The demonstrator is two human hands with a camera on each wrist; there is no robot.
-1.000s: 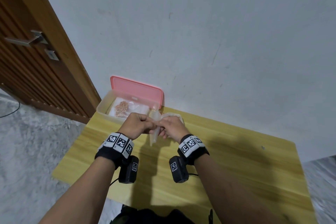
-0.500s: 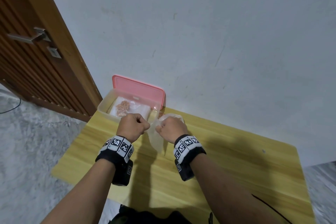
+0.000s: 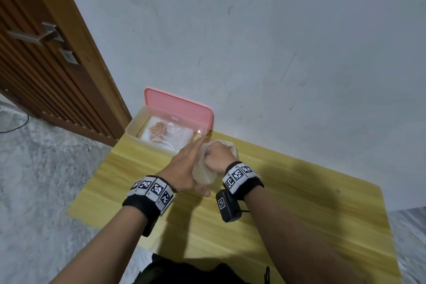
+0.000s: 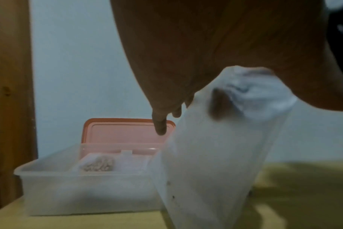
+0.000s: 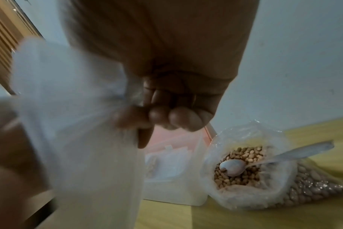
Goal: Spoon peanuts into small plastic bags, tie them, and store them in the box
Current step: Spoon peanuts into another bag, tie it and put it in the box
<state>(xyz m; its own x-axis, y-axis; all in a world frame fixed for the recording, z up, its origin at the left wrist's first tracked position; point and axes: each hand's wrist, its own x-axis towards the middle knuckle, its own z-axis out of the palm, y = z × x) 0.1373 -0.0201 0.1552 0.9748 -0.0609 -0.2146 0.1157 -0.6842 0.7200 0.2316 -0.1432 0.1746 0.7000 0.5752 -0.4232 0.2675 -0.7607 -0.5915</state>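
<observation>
The right hand (image 3: 216, 157) has its fingers (image 5: 178, 116) curled, pinching the top of the small plastic bag (image 3: 202, 168). The left hand (image 3: 184, 166) lies flat against the bag's side with straight fingers (image 4: 159, 124), above the counter (image 3: 299, 203) beside the box (image 3: 147, 143).

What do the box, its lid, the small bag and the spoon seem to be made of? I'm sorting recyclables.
Box: translucent, frosted-looking plastic; its contents show through the wall.
Lid: opaque pink plastic, smooth, with a moulded rim.
Small bag: thin, cloudy plastic film, crumpled where the right hand grips it.
Spoon: probably white plastic, slightly glossy; blur leaves that open.
</observation>
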